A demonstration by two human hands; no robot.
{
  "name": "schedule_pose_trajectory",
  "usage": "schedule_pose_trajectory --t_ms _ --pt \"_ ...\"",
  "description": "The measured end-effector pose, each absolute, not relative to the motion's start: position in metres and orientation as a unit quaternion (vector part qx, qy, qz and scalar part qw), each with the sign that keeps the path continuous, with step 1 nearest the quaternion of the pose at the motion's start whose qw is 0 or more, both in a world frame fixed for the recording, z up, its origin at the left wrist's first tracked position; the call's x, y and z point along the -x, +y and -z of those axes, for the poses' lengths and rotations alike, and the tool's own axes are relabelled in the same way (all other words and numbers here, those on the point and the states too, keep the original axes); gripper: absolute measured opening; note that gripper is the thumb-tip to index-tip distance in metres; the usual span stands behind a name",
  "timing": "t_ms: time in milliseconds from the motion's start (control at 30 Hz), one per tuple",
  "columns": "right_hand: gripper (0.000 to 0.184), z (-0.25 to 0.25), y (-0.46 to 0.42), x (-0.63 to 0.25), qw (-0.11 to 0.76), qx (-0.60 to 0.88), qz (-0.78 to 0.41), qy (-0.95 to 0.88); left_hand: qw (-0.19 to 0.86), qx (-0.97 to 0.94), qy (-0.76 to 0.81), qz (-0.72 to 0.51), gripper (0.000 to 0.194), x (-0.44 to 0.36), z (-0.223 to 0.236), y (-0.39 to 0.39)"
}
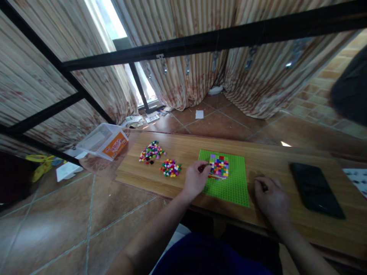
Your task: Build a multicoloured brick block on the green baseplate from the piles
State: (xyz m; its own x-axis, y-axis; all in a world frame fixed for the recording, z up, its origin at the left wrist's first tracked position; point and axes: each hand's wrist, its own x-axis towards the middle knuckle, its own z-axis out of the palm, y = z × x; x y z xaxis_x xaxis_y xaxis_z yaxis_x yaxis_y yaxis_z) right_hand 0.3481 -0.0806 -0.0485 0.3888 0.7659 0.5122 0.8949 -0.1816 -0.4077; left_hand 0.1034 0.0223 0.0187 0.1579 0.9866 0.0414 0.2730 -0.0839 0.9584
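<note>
A green studded baseplate (pixel 237 187) lies on the wooden table in front of me. Small multicoloured building bricks (pixel 220 166) form a tight block on its upper middle part. At the left edge of this block is my left hand (pixel 196 176), its thumb and fingers pinched together; whatever they hold is too small to make out. My right hand (pixel 272 198) rests on the table just right of the baseplate, fingers curled in, and their inside is hidden. Two piles of loose bricks, a larger pile (pixel 151 152) and a smaller pile (pixel 170 168), lie left of my left hand.
A clear plastic box (pixel 100 141) with an orange label stands beyond the table's left end. To the right on the wooden table (pixel 183 143) lies a black tablet-like slab (pixel 317 190). Black metal bars (pixel 183 49) cross in front of the curtains (pixel 177 84).
</note>
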Motion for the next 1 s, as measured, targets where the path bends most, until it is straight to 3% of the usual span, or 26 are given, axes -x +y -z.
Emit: schedule_pose_trajectory --t_ms 1000 --pt "0.028 0.0488 -0.0812 -0.3489 0.324 0.766 0.102 -0.545 0.430 -0.633 0.490 -0.418 0.010 -0.1055 -0.0178 0.0187"
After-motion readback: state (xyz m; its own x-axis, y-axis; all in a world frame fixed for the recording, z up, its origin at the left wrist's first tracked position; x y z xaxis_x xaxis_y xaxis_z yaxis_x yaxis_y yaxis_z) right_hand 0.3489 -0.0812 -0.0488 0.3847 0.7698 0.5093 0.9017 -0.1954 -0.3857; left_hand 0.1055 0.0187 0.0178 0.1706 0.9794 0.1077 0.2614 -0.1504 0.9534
